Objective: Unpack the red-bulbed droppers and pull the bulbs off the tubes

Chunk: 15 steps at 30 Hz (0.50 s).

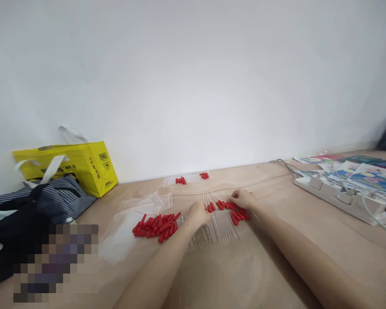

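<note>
Glass dropper tubes [223, 229] lie side by side on the brown table, some with red rubber bulbs [241, 214] at their ends. My left hand [198, 213] rests over the left part of this row, its fingers bent together beside a small group of red bulbs [211, 207]; its fingertips are partly hidden. At the far right end of the red bulbs, my right hand [242, 198] has thumb and fingers pinched; what sits between them is too small to make out. A heap of loose red bulbs [156, 227] lies left of my left hand.
Clear zip bags [125, 221] lie at the left, and another bag with red-bulbed droppers [180, 180] lies by the wall. A yellow bag [93, 167] and a striped bag [67, 199] stand far left. A white power strip [336, 198] with cables and printed cards [373, 176] lies right.
</note>
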Motion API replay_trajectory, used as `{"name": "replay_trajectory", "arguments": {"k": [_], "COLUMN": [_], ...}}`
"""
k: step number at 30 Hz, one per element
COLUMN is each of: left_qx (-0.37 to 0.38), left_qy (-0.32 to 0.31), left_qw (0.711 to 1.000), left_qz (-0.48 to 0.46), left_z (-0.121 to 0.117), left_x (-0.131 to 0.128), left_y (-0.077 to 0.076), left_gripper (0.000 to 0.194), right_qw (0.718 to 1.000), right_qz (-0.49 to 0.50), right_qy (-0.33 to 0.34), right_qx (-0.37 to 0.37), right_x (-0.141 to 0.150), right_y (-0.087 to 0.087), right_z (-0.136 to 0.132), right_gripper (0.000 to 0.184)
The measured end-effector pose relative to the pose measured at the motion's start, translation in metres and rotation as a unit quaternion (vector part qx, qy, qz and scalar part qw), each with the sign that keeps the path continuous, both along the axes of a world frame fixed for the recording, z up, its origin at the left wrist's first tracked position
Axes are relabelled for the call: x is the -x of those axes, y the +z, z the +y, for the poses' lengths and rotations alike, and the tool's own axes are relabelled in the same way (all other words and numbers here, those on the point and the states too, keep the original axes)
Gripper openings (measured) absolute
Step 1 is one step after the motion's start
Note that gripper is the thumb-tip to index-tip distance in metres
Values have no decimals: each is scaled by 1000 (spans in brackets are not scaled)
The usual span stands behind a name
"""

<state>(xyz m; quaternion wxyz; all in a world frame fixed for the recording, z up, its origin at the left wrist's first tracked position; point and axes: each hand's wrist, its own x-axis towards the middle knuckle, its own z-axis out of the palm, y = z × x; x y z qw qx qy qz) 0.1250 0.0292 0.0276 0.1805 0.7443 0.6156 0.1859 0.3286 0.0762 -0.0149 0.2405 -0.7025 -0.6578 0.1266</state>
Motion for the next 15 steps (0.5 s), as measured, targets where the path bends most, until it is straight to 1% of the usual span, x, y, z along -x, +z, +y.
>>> {"name": "replay_trajectory", "arguments": {"k": [1,5,9,12,15], "left_qx": [-11,-63,-116,-172,-228], "left_qy": [2,11,8,1,-13], "left_qw": [1000,998,993,985,973], "left_qz": [1,-1,-8,-18,-30], "left_z": [0,-6,-22,-38,-51], "left_x": [2,15,37,55,68], "left_y": [1,5,6,1,-9], "left_gripper": [7,16,18,19,19], "right_qw": [1000,1000,999,997,996], "right_qz": [2,16,42,57,63], "right_qy": [-2,-8,7,8,-15], "right_qx": [1,6,31,54,60], "right_x": [1,5,17,29,39], "right_y": [1,4,4,4,6], "right_z": [0,3,9,15,20], "right_gripper": [19,19,19,25,31]}}
